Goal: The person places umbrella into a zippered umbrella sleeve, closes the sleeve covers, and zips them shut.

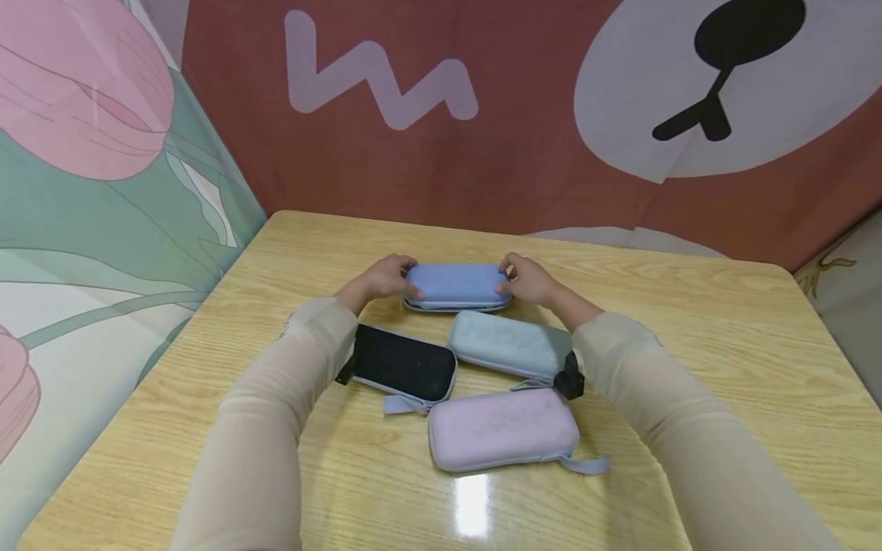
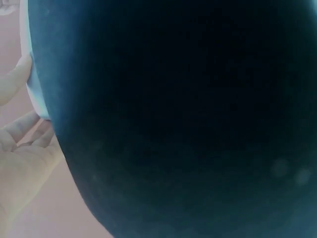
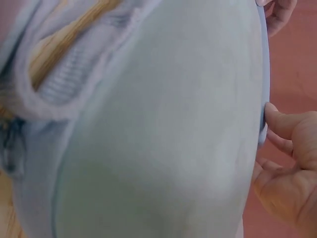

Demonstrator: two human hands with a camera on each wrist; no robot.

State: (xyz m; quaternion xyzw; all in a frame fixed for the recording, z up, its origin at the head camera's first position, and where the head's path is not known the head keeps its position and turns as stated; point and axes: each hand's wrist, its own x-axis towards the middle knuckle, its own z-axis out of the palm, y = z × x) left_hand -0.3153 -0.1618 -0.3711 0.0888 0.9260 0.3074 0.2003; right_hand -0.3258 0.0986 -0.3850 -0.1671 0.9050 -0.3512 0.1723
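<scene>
At the back of the table, both hands hold a blue zippered case (image 1: 456, 283) by its two short ends. The left hand (image 1: 387, 278) grips its left end, thumb toward the front. At the right end, the right hand (image 1: 529, 280) pinches it between thumb and fingers. A pale green case (image 1: 510, 342) lies just in front, near the right wrist. By the left wrist lies a black case (image 1: 405, 363) with a grey strap. The black case (image 2: 173, 119) fills most of the left wrist view, the green case (image 3: 163, 124) most of the right wrist view.
A pink case (image 1: 504, 430) with a grey strap lies nearest the body, in front of the black and green ones. The wooden table (image 1: 717, 344) meets a printed red cloth (image 1: 510, 153) at its back edge and a floral cloth (image 1: 89, 229) at the left.
</scene>
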